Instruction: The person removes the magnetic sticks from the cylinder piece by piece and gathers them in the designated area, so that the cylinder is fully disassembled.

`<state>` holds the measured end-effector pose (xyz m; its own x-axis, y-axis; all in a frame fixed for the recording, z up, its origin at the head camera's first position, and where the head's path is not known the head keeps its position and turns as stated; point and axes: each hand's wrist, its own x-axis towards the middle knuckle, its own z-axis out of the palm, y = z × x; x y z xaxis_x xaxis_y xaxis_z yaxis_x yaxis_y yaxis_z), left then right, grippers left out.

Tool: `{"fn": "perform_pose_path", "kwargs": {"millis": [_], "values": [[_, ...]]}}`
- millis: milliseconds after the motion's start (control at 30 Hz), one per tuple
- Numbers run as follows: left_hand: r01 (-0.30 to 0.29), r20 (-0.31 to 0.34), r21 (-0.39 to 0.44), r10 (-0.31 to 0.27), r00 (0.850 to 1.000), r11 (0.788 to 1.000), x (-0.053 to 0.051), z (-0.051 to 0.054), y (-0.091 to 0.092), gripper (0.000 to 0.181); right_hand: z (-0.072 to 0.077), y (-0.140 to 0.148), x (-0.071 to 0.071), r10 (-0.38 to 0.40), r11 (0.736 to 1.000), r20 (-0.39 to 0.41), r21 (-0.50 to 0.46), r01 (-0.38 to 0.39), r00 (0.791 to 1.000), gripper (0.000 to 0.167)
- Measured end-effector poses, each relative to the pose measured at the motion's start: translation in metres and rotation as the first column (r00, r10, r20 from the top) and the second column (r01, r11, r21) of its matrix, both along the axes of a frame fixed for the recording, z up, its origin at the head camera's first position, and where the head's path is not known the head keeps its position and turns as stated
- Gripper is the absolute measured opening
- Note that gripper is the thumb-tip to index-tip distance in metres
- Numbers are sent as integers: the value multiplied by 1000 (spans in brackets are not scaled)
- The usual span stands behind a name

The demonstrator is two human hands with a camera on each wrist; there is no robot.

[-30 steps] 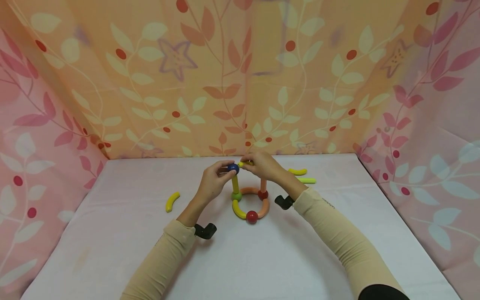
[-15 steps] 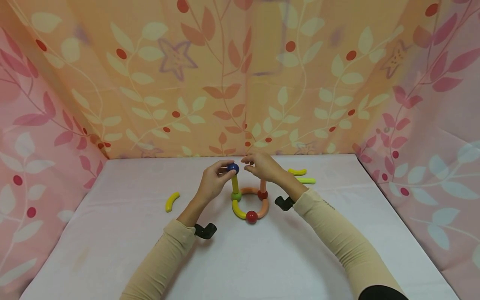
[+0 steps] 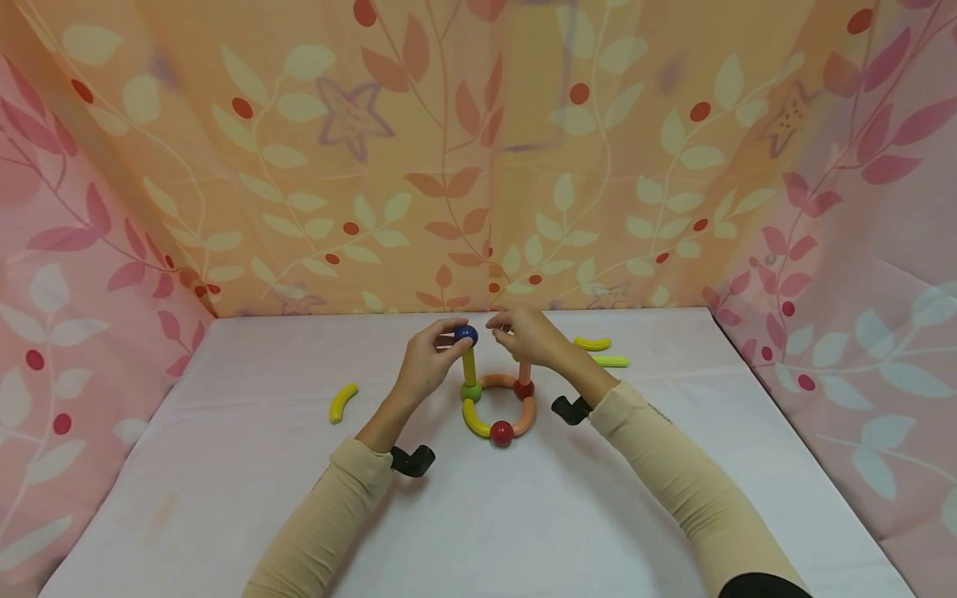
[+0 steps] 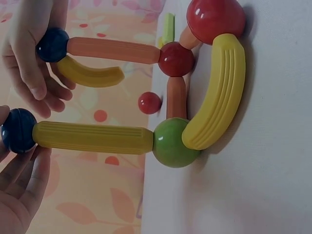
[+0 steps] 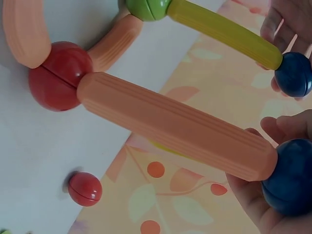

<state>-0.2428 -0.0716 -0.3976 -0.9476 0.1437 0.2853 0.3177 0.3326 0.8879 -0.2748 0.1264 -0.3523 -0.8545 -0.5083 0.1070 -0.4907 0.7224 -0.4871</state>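
My left hand (image 3: 426,359) pinches a blue ball (image 3: 467,335) on top of an upright yellow stick (image 4: 92,137). That stick stands on a green ball (image 4: 175,145). Across from it, an upright orange stick (image 4: 112,50) rises from a red ball (image 4: 176,59) and carries a second blue ball (image 4: 51,45). From this ball a curved yellow stick (image 4: 92,75) hangs free at its far end. My right hand (image 3: 527,334) is beside the second blue ball, fingers loosely bent; whether it touches the ball is unclear. Curved sticks and balls form a ring on the table below.
A loose curved yellow stick (image 3: 344,403) lies to the left on the white table (image 3: 187,465). At the right lie another curved yellow stick (image 3: 593,343) and a straight green stick (image 3: 611,361). A loose red ball (image 5: 85,188) rests behind the ring.
A second ago my right fingers held the curved yellow stick up near the left blue ball. They have let it go, and it hangs lower. My left hand has stayed on its ball.
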Motion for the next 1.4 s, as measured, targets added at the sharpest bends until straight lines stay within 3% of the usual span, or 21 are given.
{"fn": "perform_pose_path", "kwargs": {"millis": [467, 767, 967, 1400], "values": [[-8, -18, -14, 7, 1000, 1000, 1, 1, -1, 39, -1, 16, 10, -14, 999, -35, -34, 13, 999, 26], [-20, 24, -30, 21, 999, 999, 2, -1, -2, 41, 1, 34, 19, -29, 998, -75, -62, 24, 997, 35], [-27, 20, -33, 28, 999, 999, 2, -2, -3, 44, 3, 41, 24, -30, 996, -110, -82, 21, 993, 34], [-14, 20, -22, 14, 1000, 1000, 3, -6, -3, 44, 0, 42, 26, -80, 988, -58, -135, 71, 995, 33]]}}
